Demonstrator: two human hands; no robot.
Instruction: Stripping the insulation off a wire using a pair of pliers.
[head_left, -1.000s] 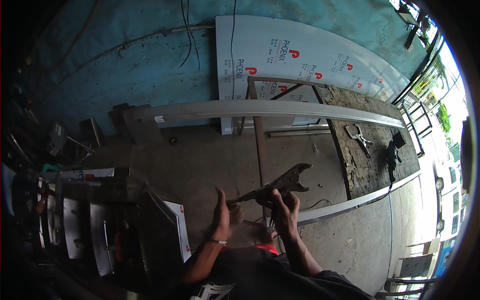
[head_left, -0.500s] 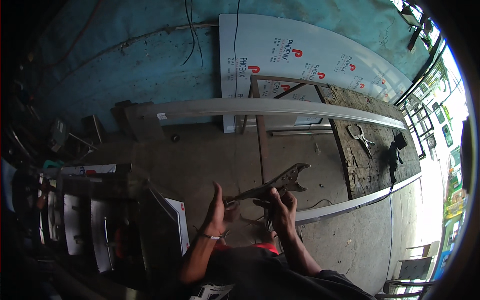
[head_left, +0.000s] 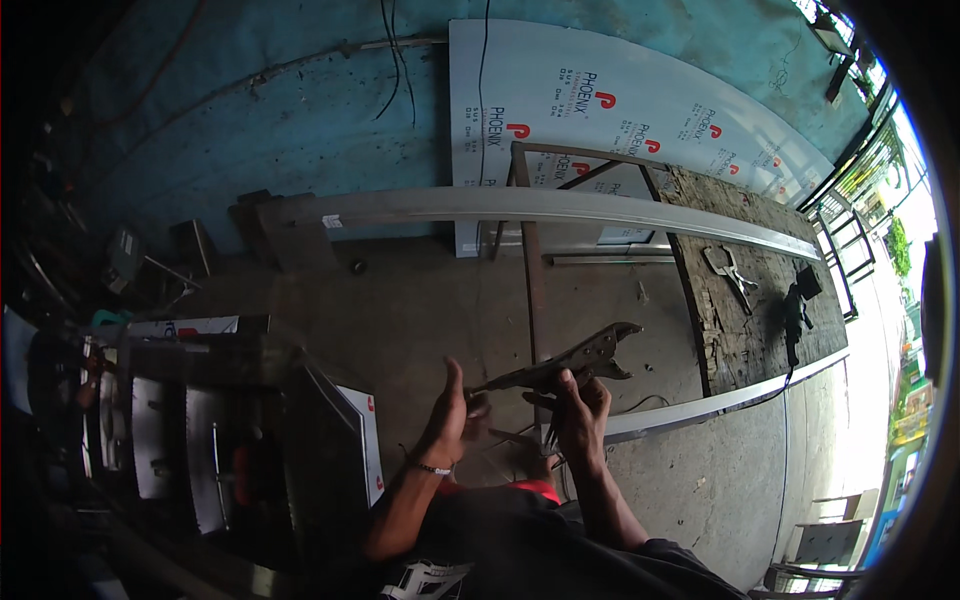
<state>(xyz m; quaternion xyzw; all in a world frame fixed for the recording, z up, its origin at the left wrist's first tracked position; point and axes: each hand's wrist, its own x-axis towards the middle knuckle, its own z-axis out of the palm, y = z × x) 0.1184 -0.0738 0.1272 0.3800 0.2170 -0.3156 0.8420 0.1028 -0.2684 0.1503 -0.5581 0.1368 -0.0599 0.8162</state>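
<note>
The right hand (head_left: 580, 420) holds a pair of locking pliers (head_left: 590, 354) in front of the body, above the floor. Its thumb is pressed on the side of the metal body, about the middle of the tool, and the other fingers are bent around the handle part below. From this grip the forked head goes up to the right, well beyond the fingers and open at its end; the narrow tail goes down to the left.

The left hand (head_left: 445, 428) is at this tail end. Its thumb stands up, apart from the tool, while the other fingers are curled close to the tail; they are blurred, so I cannot tell if they pinch it.

To the right, on the wooden top of the bench (head_left: 740, 350), a locking clamp (head_left: 738, 280) lies near a black power tool (head_left: 797, 312). A long metal bar (head_left: 520, 205) lies across the bench.
</note>
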